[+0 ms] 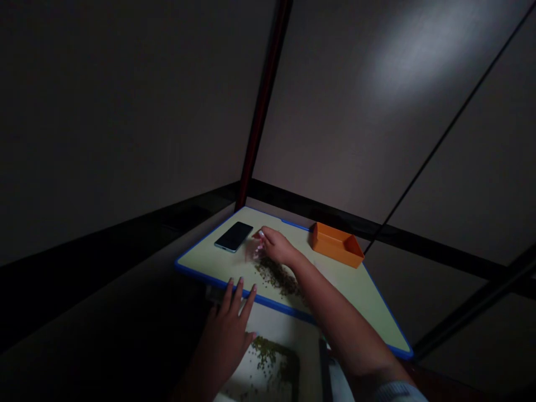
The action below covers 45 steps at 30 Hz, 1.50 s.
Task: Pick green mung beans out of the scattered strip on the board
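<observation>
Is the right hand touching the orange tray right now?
Apart. The head view shows a strip of bare, pale board between the right hand and the orange tray.

Greenish-brown seeds [276, 277] strewn in loose, scattered strip

left hand [224, 329]: 1 | right hand [276, 247]: 1 | smartphone [233, 237]: 1 | orange tray [335, 245]: 1 | blue-edged board [360, 296]: 1 | grain heaps [276, 276]: 2

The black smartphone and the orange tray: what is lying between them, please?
In the head view, the right hand lies between the black smartphone and the orange tray, its fingertips beside a small red piece.
</observation>
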### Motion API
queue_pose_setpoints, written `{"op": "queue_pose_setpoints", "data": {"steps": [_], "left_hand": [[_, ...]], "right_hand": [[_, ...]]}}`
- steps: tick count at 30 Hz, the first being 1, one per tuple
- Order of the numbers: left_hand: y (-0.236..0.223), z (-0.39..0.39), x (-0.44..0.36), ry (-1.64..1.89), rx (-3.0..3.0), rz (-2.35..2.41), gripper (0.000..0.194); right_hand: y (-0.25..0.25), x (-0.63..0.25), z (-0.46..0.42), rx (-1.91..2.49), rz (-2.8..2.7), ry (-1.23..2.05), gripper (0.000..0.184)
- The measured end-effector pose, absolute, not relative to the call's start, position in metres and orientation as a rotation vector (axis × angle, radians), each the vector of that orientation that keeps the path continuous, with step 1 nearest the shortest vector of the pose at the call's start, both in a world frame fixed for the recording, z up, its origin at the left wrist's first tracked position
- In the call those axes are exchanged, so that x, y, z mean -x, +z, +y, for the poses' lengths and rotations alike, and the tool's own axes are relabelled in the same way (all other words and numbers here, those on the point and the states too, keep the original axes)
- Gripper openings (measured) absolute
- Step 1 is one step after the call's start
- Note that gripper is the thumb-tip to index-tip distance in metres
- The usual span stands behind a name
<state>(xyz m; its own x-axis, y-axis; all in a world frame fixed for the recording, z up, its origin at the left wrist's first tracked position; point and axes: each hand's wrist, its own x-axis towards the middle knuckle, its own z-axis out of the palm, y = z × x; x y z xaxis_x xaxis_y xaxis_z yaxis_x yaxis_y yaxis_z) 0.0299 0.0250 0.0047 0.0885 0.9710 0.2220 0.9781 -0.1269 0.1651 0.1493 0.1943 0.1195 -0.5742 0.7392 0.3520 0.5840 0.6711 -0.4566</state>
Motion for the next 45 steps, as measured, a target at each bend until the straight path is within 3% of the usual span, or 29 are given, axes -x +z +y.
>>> {"op": "queue_pose_setpoints", "data": {"steps": [4,12,30,36,40,45], "left_hand": [[0.013,0.022,-0.03,-0.399,2.331,-2.118,0.084],[0.014,0.022,-0.031,-0.38,2.319,-2.153,0.087],[0.022,0.022,-0.033,-0.291,2.319,-2.203,0.084],[0.014,0.025,-0.029,-0.306,2.3,-2.146,0.084],[0.002,0.03,-0.023,-0.397,2.288,-2.067,0.081],[-0.028,0.042,-0.012,-0.517,2.23,-1.894,0.071]], "right_hand": [[0.109,-0.113,0.232,1.063,-2.33,0.409,0.013],[0.078,-0.095,0.266,1.119,-2.296,0.46,0.019],[0.077,-0.08,0.255,1.068,-2.213,0.477,0.018],[0.103,-0.117,0.229,0.945,-2.129,0.486,0.019],[0.108,-0.17,0.184,0.888,-2.061,0.485,0.031],[0.088,-0.258,0.106,0.767,-1.484,0.588,0.035]]}}
